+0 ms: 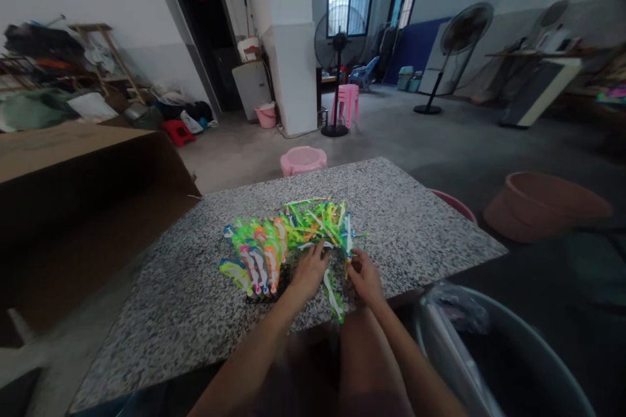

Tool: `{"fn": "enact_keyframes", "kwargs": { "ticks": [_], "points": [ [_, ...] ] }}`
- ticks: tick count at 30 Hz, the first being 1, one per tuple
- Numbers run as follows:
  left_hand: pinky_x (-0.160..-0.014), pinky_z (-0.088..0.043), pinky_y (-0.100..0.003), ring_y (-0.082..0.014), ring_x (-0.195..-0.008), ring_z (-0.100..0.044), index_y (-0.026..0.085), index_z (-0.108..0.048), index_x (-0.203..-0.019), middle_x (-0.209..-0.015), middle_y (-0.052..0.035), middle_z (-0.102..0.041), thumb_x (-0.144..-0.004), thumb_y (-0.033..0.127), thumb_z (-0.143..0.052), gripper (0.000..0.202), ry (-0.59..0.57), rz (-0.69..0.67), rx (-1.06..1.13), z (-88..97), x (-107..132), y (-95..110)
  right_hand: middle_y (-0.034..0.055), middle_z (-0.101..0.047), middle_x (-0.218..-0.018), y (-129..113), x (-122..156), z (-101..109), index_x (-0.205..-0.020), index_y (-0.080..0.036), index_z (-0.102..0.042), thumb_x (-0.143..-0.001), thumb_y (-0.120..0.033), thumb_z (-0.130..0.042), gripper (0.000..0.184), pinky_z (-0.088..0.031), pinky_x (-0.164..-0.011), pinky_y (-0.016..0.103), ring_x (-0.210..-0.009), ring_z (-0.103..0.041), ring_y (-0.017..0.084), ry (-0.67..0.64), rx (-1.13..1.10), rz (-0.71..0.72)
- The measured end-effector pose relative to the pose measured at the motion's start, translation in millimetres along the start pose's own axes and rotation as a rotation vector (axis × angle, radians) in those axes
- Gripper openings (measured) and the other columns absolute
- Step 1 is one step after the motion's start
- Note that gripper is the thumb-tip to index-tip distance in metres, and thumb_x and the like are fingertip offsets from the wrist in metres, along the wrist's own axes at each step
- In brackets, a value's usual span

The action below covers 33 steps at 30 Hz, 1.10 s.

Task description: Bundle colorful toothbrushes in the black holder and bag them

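A heap of bright plastic toy pieces (pixel 288 234), green, orange, blue and white, lies on a speckled stone tabletop (pixel 186 313). My left hand (pixel 309 271) rests on the near edge of the heap, fingers curled over thin green sticks. My right hand (pixel 366 277) is closed in a pinch on a slim green and white piece (pixel 334 296) that hangs over the table's near edge. Both hands sit close together at the heap's front right.
A large open cardboard box (pixel 83 208) stands to the left of the table. A grey tub (pixel 493 365) sits at the lower right, a brown basin (pixel 542 205) further right. Beyond the table are a pink stool (pixel 303 159) and standing fans (pixel 337 45).
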State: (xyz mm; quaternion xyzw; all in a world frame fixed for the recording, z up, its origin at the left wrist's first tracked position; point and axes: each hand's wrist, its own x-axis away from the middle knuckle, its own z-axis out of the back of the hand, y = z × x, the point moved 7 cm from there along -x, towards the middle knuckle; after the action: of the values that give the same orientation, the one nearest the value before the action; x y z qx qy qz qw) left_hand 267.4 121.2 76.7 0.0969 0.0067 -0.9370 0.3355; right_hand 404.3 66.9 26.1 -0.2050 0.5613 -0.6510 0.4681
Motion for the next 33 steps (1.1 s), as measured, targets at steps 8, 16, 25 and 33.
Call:
{"fn": "enact_keyframes", "kwargs": {
  "ticks": [8,16,25,33],
  "points": [
    [-0.082,-0.053,-0.037,-0.0234,-0.096,-0.060,0.018,-0.065,-0.098,-0.097,-0.0082,-0.067,-0.089,0.019,-0.053,0.015,0.090,-0.040,-0.008,23.5,61.9,11.3,-0.0041,-0.058,-0.066,24.6,-13.0,17.5,-0.091,-0.021,-0.051,-0.051,-0.053,-0.079,0.058,-0.050,-0.050,0.029,-0.055,-0.059,0.016,0.042,-0.442,-0.215],
    [-0.072,-0.053,-0.024,-0.0151,-0.077,-0.065,0.023,-0.069,-0.098,-0.086,-0.0019,-0.069,-0.087,0.034,-0.057,0.020,0.776,0.551,0.384,61.4,257.3,-42.9,0.0012,-0.063,-0.077,-38.3,22.1,-72.8,-0.088,-0.023,-0.052,-0.077,-0.048,-0.065,0.030,-0.053,-0.058,0.030,-0.069,-0.063,0.018,-0.277,-0.444,-0.066],
    [-0.077,-0.053,-0.029,-0.0205,-0.083,-0.067,0.018,-0.069,-0.081,-0.085,-0.0023,-0.074,-0.067,0.049,-0.071,0.035,0.901,1.090,0.813,35.6,281.0,-135.7,0.0025,-0.065,-0.072,-65.9,22.5,-133.1,-0.090,-0.022,-0.048,-0.084,-0.037,-0.051,0.017,-0.045,-0.060,0.028,-0.065,-0.062,0.019,-0.278,0.056,0.157],
    [-0.069,-0.051,-0.026,-0.0160,-0.070,-0.063,0.016,-0.065,-0.077,-0.073,-0.0011,-0.069,-0.075,0.042,-0.066,0.025,0.906,0.879,0.933,24.0,224.1,-170.9,0.0061,-0.070,-0.076,-61.0,18.8,-145.8,-0.095,-0.021,-0.052,-0.077,-0.036,-0.057,0.024,-0.042,-0.058,0.028,-0.069,-0.067,0.025,-0.391,0.444,0.185]
  ]
}}
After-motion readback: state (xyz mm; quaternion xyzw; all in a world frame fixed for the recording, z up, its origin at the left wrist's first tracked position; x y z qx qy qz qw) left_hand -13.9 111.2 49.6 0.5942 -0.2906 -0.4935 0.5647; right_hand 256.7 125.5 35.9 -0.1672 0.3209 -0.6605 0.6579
